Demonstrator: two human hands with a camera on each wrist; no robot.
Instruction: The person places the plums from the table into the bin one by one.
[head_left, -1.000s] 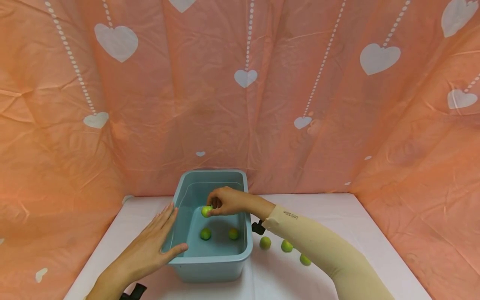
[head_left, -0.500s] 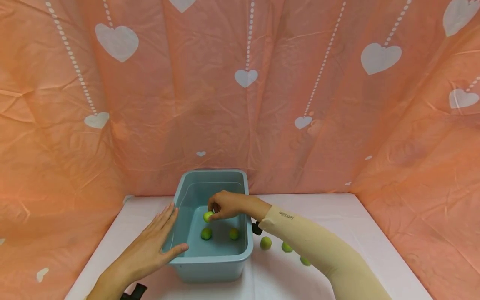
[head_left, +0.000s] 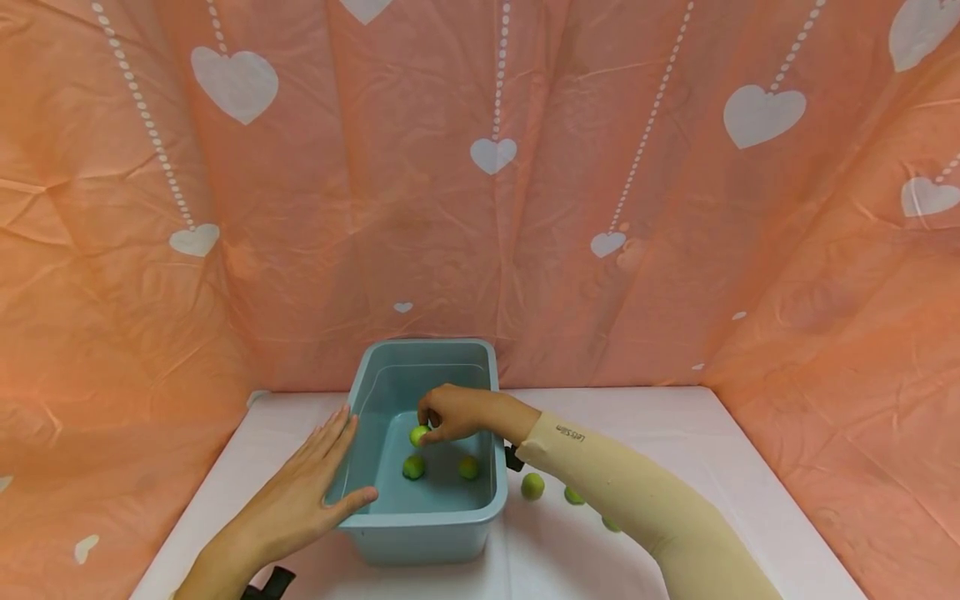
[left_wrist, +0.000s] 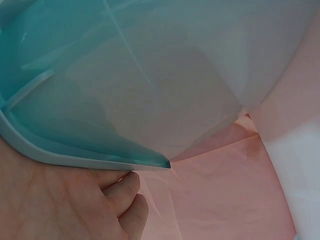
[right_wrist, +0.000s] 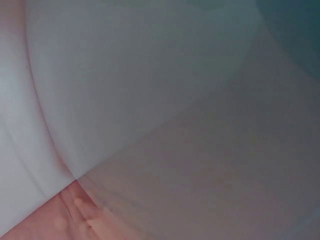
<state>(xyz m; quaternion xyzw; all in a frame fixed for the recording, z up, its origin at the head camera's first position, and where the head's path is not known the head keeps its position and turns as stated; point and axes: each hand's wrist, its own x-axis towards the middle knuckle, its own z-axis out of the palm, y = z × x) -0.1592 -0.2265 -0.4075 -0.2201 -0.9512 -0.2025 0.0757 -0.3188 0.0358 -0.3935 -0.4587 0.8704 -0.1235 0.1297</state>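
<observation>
A deep blue-grey plastic basin [head_left: 420,520] stands on the white-covered table. My right hand [head_left: 456,412] reaches over its right wall and pinches a small green lime [head_left: 418,436] between thumb and fingers, low inside. Two more limes, a left one [head_left: 413,467] and a right one [head_left: 468,467], lie on the basin floor nearer to me. My left hand [head_left: 300,487] rests with straight fingers along the left rim, thumb over the near corner. In the left wrist view the palm [left_wrist: 55,200] lies against the rim. The right wrist view shows no hand, only dim cloth surfaces.
Right of the basin several limes lie on the table [head_left: 675,442]: one near lime [head_left: 532,486], another lime [head_left: 573,496] and a third [head_left: 611,524] partly behind the right sleeve [head_left: 637,487]. Orange-pink curtains [head_left: 480,250] with white hearts enclose the back and sides.
My right hand has sunk lower into the basin and come slightly nearer to me, still pinching the lime. The left hand stays at the rim.
</observation>
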